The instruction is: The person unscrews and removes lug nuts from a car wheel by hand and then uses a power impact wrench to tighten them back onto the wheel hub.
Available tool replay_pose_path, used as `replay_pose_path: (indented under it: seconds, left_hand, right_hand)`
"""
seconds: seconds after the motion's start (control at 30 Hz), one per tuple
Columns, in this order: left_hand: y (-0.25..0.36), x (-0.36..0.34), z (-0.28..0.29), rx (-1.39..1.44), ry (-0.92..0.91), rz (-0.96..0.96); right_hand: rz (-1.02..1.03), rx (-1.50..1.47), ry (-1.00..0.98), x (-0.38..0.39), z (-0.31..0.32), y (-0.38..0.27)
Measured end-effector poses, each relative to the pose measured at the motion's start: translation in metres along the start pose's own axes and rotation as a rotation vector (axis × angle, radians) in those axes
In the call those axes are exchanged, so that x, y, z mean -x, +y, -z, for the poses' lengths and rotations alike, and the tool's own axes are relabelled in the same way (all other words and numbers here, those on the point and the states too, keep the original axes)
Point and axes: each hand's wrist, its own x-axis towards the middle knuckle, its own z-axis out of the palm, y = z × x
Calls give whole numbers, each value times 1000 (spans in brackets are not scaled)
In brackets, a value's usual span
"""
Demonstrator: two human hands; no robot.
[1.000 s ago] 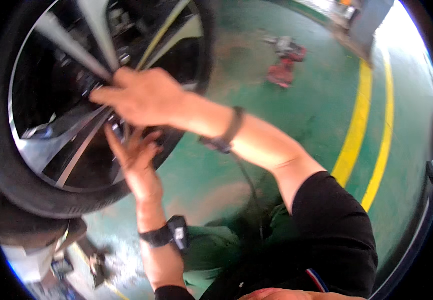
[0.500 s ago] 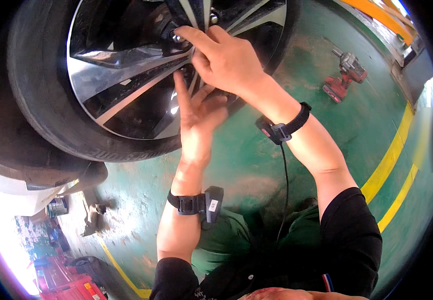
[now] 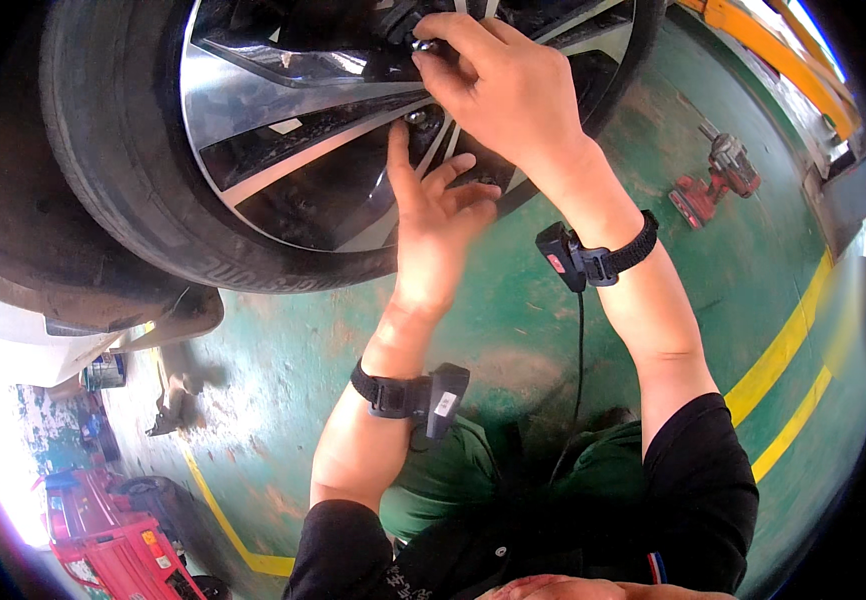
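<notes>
Head view: right hand (image 3: 513, 95) pinches a shiny wheel nut (image 3: 424, 46); left hand (image 3: 435, 225), grip spread, is just beside a lower nut (image 3: 415, 117)

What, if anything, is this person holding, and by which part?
The bare right hand seems to pinch a small, rounded, shiny silver metal wheel nut by its sides, between thumb and index finger. The bare left hand holds nothing.
</notes>
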Motion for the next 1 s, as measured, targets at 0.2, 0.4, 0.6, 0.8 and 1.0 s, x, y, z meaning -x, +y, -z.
replay_pose_path:
  seconds: [0.2, 0.4, 0.6, 0.8, 1.0]
  left_hand:
    - [-3, -1, 3, -11, -12, -26]
    - [2, 1, 1, -11, 6, -4]
    - [2, 3, 3, -4, 7, -2]
    - [-2, 3, 1, -6, -17, -20]
    - [-1, 4, 5, 6, -7, 1]
  right_hand:
    - [66, -86, 36, -2, -2, 2]
    - [127, -101, -83, -4, 4, 11]
    - [161, -169, 8, -2, 2, 11]
    - [134, -23, -32, 3, -3, 13]
    - [208, -171, -9, -6, 3, 17]
